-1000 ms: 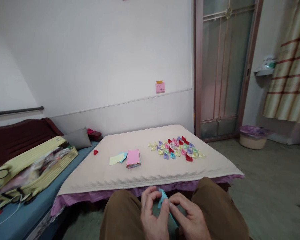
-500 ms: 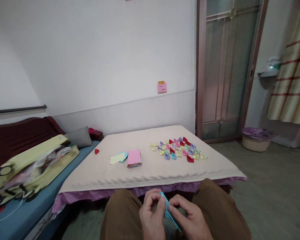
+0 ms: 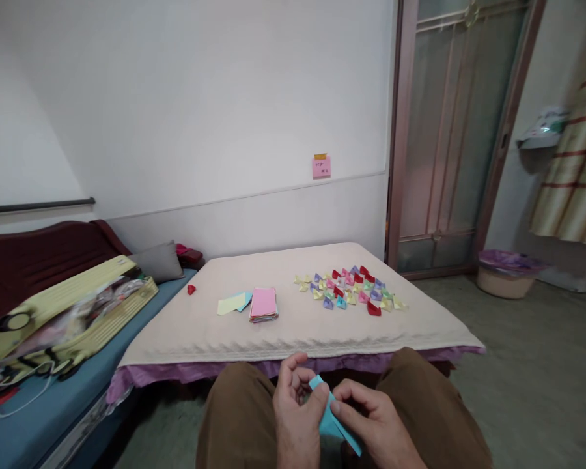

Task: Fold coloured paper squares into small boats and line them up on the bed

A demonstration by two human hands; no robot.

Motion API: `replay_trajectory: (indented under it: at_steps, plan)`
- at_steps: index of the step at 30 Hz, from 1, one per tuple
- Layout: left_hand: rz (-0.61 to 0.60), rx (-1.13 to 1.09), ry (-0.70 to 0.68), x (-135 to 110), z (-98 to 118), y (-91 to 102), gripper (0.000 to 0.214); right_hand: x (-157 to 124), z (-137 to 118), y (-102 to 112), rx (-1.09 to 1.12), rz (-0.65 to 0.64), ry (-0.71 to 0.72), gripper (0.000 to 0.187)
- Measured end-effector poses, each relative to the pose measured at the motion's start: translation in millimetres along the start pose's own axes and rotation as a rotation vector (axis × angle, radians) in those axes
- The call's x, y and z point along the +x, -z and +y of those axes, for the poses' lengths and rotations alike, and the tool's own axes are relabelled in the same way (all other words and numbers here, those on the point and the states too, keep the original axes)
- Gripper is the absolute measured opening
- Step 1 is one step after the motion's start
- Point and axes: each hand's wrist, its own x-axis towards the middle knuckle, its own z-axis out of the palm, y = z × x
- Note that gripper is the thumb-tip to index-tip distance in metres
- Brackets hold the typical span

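Between my knees, a folded sheet of blue paper slants down to the right, held in both hands. My left hand pinches its upper left part under the thumb, the other fingers curled and partly lifted. My right hand grips its right edge between thumb and index finger. On the covered table beyond lie a stack of coloured paper with a pink sheet on top, a loose pale yellow sheet and a blue sheet. Several small folded paper pieces in many colours spread to the right.
A cream cloth covers the table. One red folded piece lies alone at its left. An open yellow suitcase rests on the blue bed at left. A lined bin stands on the floor at right.
The blue paper shows a wider face and sits slightly lower right. My left fingers have lifted and loosened from its upper edge. The view has shifted a little.
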Motion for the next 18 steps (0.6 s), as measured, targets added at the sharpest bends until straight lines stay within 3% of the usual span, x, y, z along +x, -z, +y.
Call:
replay_trajectory:
  at_steps: [6, 10, 15, 18]
  plan:
    - [0.008, 0.013, -0.050, 1.4, 1.4, 2.2, 0.035, 0.9, -1.9, -1.7, -0.009, 0.013, -0.012, 0.020]
    - [0.030, 0.080, 0.011, -1.6, 1.7, 2.5, 0.033, 0.6, -3.0, -1.9, -0.023, 0.008, -0.018, 0.020]
    - [-0.084, 0.252, -0.028, -0.6, 3.5, 3.7, 0.028, 0.3, -1.2, 0.5, 0.011, -0.007, -0.029, 0.019]
    - [-0.094, 0.314, -0.026, 0.8, 2.3, 4.4, 0.030, 0.9, 1.8, 1.7, 0.077, -0.026, -0.046, 0.023]
